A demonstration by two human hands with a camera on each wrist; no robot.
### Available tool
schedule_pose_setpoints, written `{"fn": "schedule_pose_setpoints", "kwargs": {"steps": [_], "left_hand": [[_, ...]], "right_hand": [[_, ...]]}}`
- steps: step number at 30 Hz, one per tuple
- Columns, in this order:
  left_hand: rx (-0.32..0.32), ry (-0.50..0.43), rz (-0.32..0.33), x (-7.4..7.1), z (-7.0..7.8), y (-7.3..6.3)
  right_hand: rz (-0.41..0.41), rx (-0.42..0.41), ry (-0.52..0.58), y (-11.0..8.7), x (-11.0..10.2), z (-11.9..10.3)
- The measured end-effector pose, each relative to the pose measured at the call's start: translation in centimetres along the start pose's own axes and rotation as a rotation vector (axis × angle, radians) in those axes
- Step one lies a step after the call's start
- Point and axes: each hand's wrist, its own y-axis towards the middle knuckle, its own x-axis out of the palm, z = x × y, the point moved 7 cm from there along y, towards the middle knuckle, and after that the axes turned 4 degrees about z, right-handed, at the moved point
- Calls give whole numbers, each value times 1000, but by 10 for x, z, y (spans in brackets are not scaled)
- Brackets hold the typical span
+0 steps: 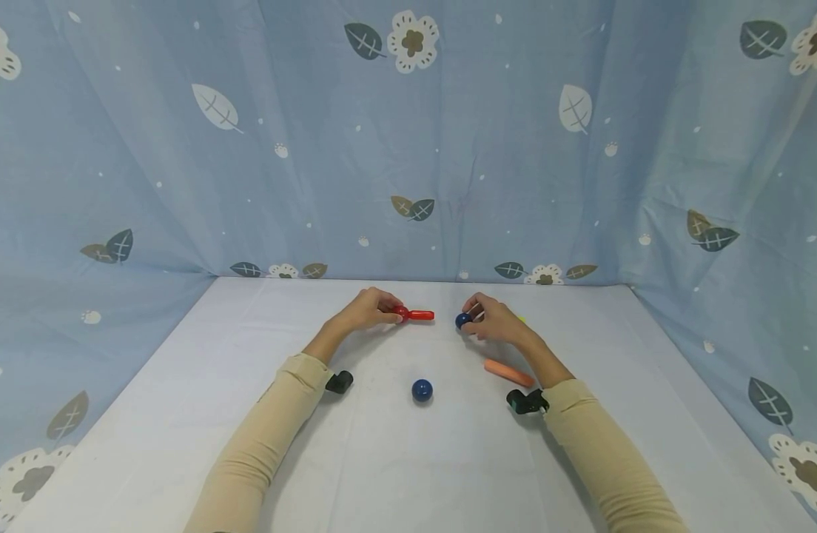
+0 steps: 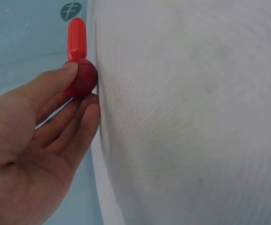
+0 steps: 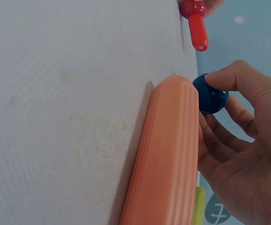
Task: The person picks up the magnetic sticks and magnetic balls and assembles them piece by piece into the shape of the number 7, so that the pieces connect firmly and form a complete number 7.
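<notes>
My left hand [image 1: 368, 309] pinches a glossy red ball [image 2: 84, 79] between thumb and fingers. A short red ridged rod [image 1: 422, 315] sticks out of the ball, pointing toward the right hand. Across a small gap, my right hand [image 1: 498, 323] holds a dark blue ball [image 3: 212, 97] by thumb and fingertips. Nearer the body, a second blue ball [image 1: 422, 390] sits on the table between the forearms. An orange ridged rod [image 1: 508, 372] lies beside the right wrist; in the right wrist view it looms large and covers part of the fingers.
A yellow-green piece [image 3: 199, 206] lies beyond the right hand, mostly hidden. White cloth covers the table [image 1: 382, 466]. A blue patterned curtain [image 1: 328, 148] stands along its back and sides. Black wrist cameras [image 1: 527, 401] hang below both forearms.
</notes>
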Motion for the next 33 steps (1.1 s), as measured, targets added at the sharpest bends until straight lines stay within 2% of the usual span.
{"fn": "schedule_pose_setpoints", "kwargs": {"steps": [25,33], "left_hand": [[10,9,-1,1,0,0],[50,21,1,-1,3,-1]], "right_hand": [[-18,-42,-28,9,6,-7],[-34,-50,-14,11,7,-9]]}}
